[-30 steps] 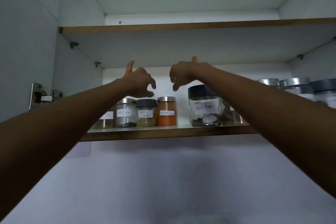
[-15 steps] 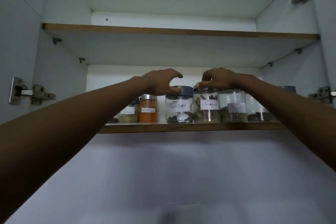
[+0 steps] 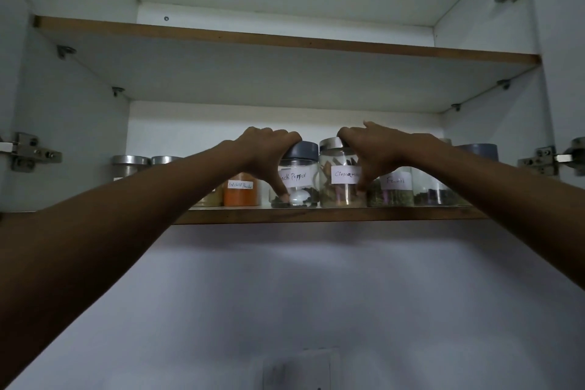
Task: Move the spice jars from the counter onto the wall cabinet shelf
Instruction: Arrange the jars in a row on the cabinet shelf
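A row of labelled glass spice jars stands on the lower cabinet shelf (image 3: 316,215). My left hand (image 3: 266,153) grips the dark-lidded black pepper jar (image 3: 299,179) from its left side, thumb down near the base. My right hand (image 3: 376,149) grips the steel-lidded cinnamon jar (image 3: 340,180) from its right side. Both jars rest on the shelf, side by side. An orange red chilli powder jar (image 3: 241,191) stands left of them, a fennel jar (image 3: 394,188) to the right.
More jars with steel lids (image 3: 129,165) stand at the shelf's left, and a dark-lidded jar (image 3: 478,152) at the right. The upper shelf (image 3: 285,41) is bare. Open door hinges (image 3: 31,152) flank the cabinet. A wall socket (image 3: 300,367) sits below.
The hands came down from hovering above the jars and closed around the black pepper and cinnamon jars. The view shifted so the shelf is more centred.
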Motion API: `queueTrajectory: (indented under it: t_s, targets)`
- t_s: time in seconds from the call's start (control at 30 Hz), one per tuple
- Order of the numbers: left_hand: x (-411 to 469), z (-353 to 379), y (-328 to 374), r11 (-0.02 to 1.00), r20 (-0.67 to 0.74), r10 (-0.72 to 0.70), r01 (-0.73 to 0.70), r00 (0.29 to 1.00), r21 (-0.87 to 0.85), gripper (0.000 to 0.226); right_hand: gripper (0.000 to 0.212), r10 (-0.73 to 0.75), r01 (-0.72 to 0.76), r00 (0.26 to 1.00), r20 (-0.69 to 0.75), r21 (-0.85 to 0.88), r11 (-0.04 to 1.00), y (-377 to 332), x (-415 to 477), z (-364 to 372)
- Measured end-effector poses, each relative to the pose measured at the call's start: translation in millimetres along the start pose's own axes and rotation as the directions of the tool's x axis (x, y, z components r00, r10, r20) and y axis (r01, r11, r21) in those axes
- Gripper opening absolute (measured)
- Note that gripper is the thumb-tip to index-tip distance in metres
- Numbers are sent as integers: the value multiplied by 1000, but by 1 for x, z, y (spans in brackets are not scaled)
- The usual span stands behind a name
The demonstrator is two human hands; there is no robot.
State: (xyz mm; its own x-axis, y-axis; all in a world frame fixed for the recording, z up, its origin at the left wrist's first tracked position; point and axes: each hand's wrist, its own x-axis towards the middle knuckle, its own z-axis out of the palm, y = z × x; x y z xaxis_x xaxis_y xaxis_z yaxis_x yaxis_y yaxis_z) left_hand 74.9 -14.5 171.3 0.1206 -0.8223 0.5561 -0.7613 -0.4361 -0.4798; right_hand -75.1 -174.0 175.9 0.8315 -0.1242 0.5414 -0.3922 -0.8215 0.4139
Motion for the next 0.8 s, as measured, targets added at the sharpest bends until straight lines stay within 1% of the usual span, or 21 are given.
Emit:
queueTrajectory:
  t_s: [0.17, 0.37, 0.57, 0.67, 0.8]
  targets:
    - [-3, 9, -3, 998, -51, -28, 25, 998, -56, 96, 78, -13, 12, 1000, -24, -44, 999, -3, 5, 5]
    - [3, 22, -11, 996, -35, -40, 37, 999, -75, 93, 84, -14, 14, 1000, -2, -63, 998, -11, 17, 10]
    - [17, 39, -21, 997, -8, -61, 60, 998, -56, 92, 89, 6, -3, 1000, 25, -91, 996, -21, 39, 19]
    - [26, 52, -28, 996, 7, -85, 85, 996, -15, 96, 96, 17, -13, 999, 38, -97, 995, -23, 54, 28]
    - [39, 69, -33, 991, 24, -131, 130, 991, 33, 97, 99, 44, -37, 997, 59, -123, 992, -28, 75, 38]
